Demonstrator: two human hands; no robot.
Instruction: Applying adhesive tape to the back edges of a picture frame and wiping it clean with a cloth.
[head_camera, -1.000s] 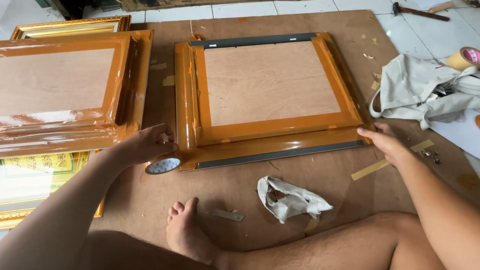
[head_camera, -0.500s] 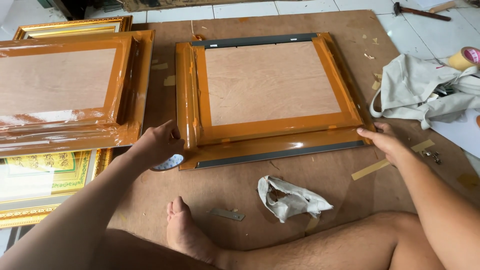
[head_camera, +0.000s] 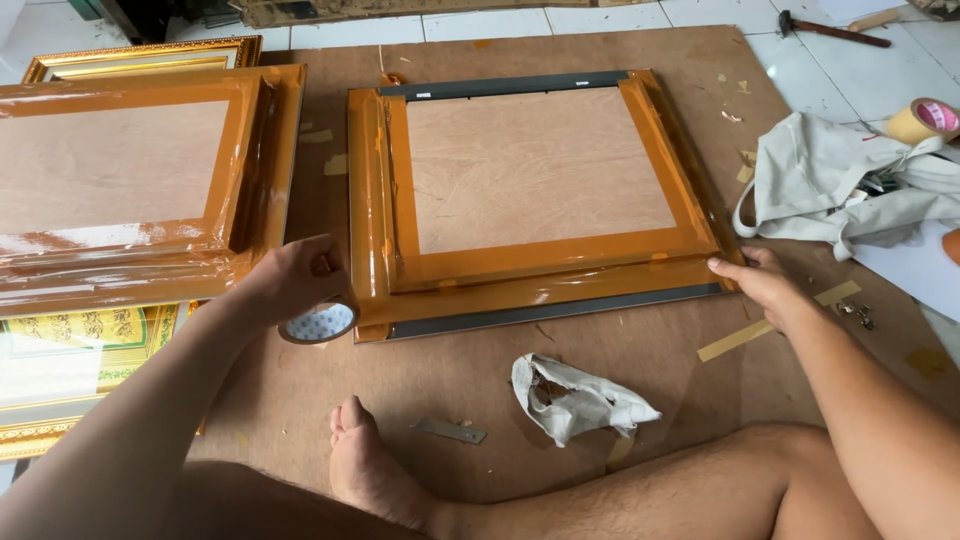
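Our left hand (head_camera: 290, 280) is curled around a roll of tape (head_camera: 317, 323), the fingers closed on its ring, at the near left corner of the picture frame (head_camera: 535, 180). Our right hand (head_camera: 760, 282) lies at the near right corner of the same frame, fingers pressed together and flat against the edge, holding nothing.

To do this step well, we think the right hand should keep the corner pinned firmly, so that the frame does not slide on the brown board (head_camera: 640, 370) while the roll is pulled. The roll should stay low and close to the frame edge, and the strip should be kept tight and straight along the near side, because a loose strip makes wrinkles and bubbles. It is better to smooth from one corner toward the other, not from the middle.

The frame lies face down in the middle of the board, just in front of our legs. Its back is a pale wooden panel, and glossy orange-brown tape covers the left, right and near borders. A dark grey band of the frame shows at the far side and along the near edge. The tape shines and has some small folds on the left side.

Beside it, to the left, a second wrapped frame (head_camera: 130, 180) lies, and a crumpled rag (head_camera: 575, 395) is near our foot.
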